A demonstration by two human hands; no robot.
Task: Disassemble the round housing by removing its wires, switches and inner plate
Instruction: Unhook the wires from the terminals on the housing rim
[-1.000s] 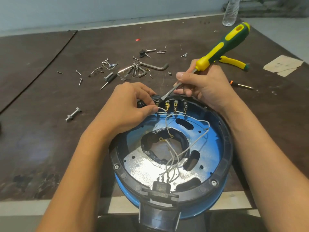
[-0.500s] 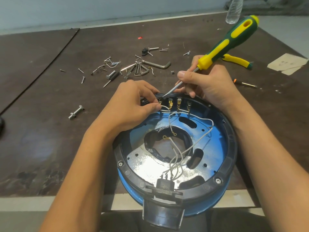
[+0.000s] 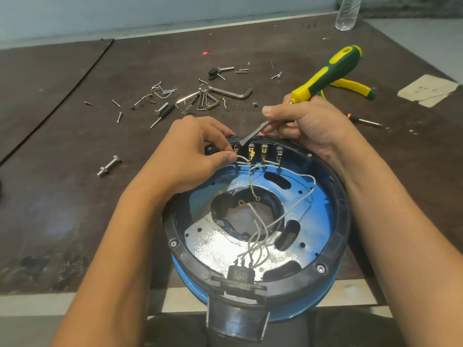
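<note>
Littering dark worktable (image 3: 50, 209) under pale wall (image 3: 150, 11): screws (image 3: 119, 116), hex keys (image 3: 231, 92), bottle (image 3: 347, 13). The left hand (image 3: 190, 151) pinches a wire (image 3: 244, 157); the right hand (image 3: 313, 128) grips a screwdriver (image 3: 325, 73).

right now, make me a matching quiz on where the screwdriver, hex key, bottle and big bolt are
1 screwdriver
2 hex key
3 bottle
4 bolt

a far edge of the table
b alone, left of the housing
c in the right hand
d among the loose screws

Pairs: 1-c, 2-d, 3-a, 4-b
</note>
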